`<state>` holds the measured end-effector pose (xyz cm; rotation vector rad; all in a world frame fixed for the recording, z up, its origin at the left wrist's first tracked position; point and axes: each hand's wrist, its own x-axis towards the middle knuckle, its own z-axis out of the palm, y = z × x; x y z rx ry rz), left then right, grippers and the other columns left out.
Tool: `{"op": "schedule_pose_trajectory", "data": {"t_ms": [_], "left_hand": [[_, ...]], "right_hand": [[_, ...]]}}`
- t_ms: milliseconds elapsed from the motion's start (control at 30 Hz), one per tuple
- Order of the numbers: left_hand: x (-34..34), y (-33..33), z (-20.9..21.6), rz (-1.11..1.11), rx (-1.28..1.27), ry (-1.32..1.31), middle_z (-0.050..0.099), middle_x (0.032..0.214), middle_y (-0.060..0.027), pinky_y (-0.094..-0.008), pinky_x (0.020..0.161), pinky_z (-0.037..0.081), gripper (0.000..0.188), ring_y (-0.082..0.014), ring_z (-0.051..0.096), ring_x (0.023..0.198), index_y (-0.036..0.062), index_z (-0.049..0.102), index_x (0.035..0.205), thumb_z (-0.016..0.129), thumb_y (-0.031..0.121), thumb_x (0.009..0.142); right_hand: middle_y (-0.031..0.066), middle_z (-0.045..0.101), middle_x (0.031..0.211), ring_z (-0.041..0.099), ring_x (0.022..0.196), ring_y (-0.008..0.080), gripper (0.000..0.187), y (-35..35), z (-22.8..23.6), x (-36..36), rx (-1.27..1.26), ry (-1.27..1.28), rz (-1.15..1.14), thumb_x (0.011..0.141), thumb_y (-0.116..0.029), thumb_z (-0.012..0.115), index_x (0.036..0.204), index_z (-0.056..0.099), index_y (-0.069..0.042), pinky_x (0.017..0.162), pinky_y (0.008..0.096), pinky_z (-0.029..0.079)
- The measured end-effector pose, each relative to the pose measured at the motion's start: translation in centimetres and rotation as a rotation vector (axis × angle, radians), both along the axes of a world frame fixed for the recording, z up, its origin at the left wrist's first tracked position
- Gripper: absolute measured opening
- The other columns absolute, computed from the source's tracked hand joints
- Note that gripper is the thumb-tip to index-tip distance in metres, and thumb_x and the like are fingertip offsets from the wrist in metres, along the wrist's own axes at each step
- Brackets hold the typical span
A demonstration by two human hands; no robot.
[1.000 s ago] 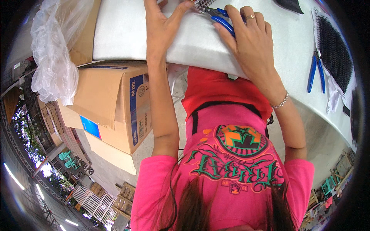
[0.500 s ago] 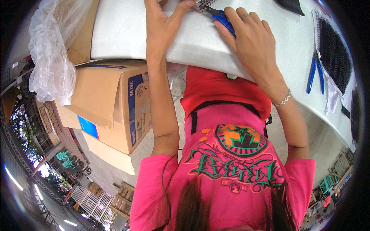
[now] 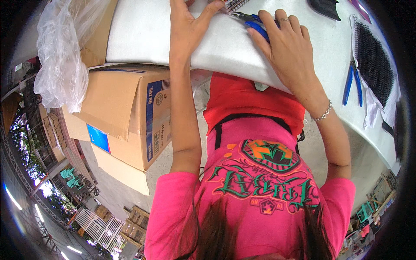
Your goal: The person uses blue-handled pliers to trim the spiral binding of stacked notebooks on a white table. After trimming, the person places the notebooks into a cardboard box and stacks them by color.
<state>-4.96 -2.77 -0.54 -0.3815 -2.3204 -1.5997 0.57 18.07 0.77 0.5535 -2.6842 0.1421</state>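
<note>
at upper centre of the frame, the right hand (image 3: 289,47), closed round blue-handled pliers (image 3: 259,29), had let them spread again beside the dark coiled strip (image 3: 236,4), seemingly ending one squeeze, while the left hand (image 3: 189,30), near the strip, was too cropped to tell its grip.

The held pliers (image 3: 253,24) have smooth plastic handles (image 3: 259,30); the carton (image 3: 106,97) is matt cardboard.

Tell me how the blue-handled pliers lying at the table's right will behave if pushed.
The pliers will likely stay stiff, given their solid-looking handles. They'd probably slide rather than roll, lying flat on the white tabletop. The spread handles might pivot if nudged.
</note>
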Motion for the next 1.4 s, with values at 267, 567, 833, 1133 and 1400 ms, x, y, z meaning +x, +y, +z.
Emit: {"op": "schedule_pose_trajectory", "data": {"t_ms": [267, 567, 833, 1133, 1400], "left_hand": [[0.3, 0.2, 0.5, 0.014, -0.008, -0.033, 0.037, 0.146, -0.0257, -0.0483, 0.111, 0.034, 0.098, -0.0373, 0.039, 0.135, 0.0061, 0.011, 0.156, 0.074, 0.015, 0.081], [0.4, 0.1, 0.6, 0.029, -0.044, -0.041, 0.036, 0.147, -0.0264, -0.048, 0.112, 0.034, 0.1, -0.0366, 0.038, 0.136, 0.0042, 0.011, 0.156, 0.076, 0.019, 0.081], [0.3, 0.2, 0.8, 0.013, 0.001, -0.029, 0.036, 0.148, -0.0256, -0.0479, 0.111, 0.034, 0.102, -0.0366, 0.039, 0.136, 0.0032, 0.011, 0.155, 0.077, 0.02, 0.08], [0.1, 0.1, 0.4, 0.036, -0.022, -0.024, 0.036, 0.149, -0.0254, -0.0483, 0.112, 0.033, 0.102, -0.0359, 0.039, 0.136, 0.0032, 0.011, 0.155, 0.078, 0.02, 0.079], [0.3, 0.3, 0.5, 0.036, -0.023, -0.039, 0.037, 0.148, -0.0241, -0.0469, 0.113, 0.033, 0.099, -0.0354, 0.038, 0.137, 0.0041, 0.012, 0.155, 0.076, 0.028, 0.083]], "right_hand": [[0.0088, 0.059, 0.11, 0.054, 0.099, 0.0251, 0.04, -0.5, -0.6, -0.2, -0.03, 0.046, 0.014, 0.094, -0.04, 0.059, 0.122, 0.059, -0.012, 0.088, 0.0387, 0.041], [0.0148, 0.067, 0.089, 0.067, 0.078, 0.0369, 0.032, -1.5, 3.1, -2.9, 0.053, -0.509, 0.046, 0.098, -0.036, 0.051, 0.113, 0.058, -0.008, 0.067, 0.0475, 0.054], [0.0135, 0.067, 0.085, 0.067, 0.078, 0.0308, 0.03, -0.6, 1.4, -0.8, -0.05, -0.111, 0.04, 0.094, -0.037, 0.058, 0.099, 0.062, -0.007, 0.07, 0.0461, 0.052], [0.0069, 0.065, 0.097, 0.062, 0.086, 0.0212, 0.028, -0.7, -0.4, -0.9, 0.058, 0.131, 0.034, 0.091, -0.037, 0.063, 0.101, 0.06, -0.011, 0.073, 0.0361, 0.046], [0.0136, 0.064, 0.07, 0.065, 0.056, 0.026, 0.033, -1.3, 1.9, -2.4, 0.023, -0.419, 0.107, 0.098, -0.032, 0.05, 0.094, 0.061, -0.002, 0.055, 0.038, 0.053]]}}
